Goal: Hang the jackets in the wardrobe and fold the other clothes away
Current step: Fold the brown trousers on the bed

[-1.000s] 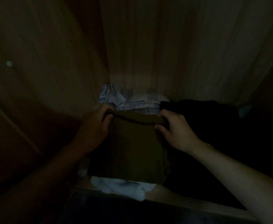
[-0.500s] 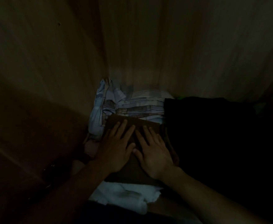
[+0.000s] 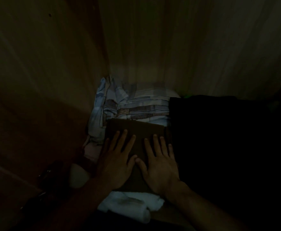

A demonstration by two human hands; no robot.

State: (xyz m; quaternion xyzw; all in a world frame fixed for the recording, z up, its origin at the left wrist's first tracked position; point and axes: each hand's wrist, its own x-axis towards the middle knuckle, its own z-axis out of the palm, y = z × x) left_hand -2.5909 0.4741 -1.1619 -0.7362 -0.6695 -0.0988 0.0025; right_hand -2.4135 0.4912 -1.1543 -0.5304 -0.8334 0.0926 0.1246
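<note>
**Both hands flat on the brown garment**

While dim wardrobe walls (image 3: 36, 80) rise behind, a pale patterned cloth (image 3: 136, 107) lies bunched at the back left. Left hand (image 3: 116, 162) and right hand (image 3: 159, 165) press side by side on the folded brown garment (image 3: 136, 129), fingers straight and spread. White cloth (image 3: 129, 204) lies just below it; black clothes (image 3: 219, 139) sit right.

Shelf: wooden wardrobe shelf (image 3: 163, 217), dimly lit, with panel walls behind and to the left.
Back left: pale blue patterned cloth (image 3: 136, 105), crumpled against the corner.
Middle: folded brown garment (image 3: 136, 130) (partly over the patterned cloth).
Right: black pile (image 3: 219, 139).
Front edge: white cloth (image 3: 129, 204).
</note>
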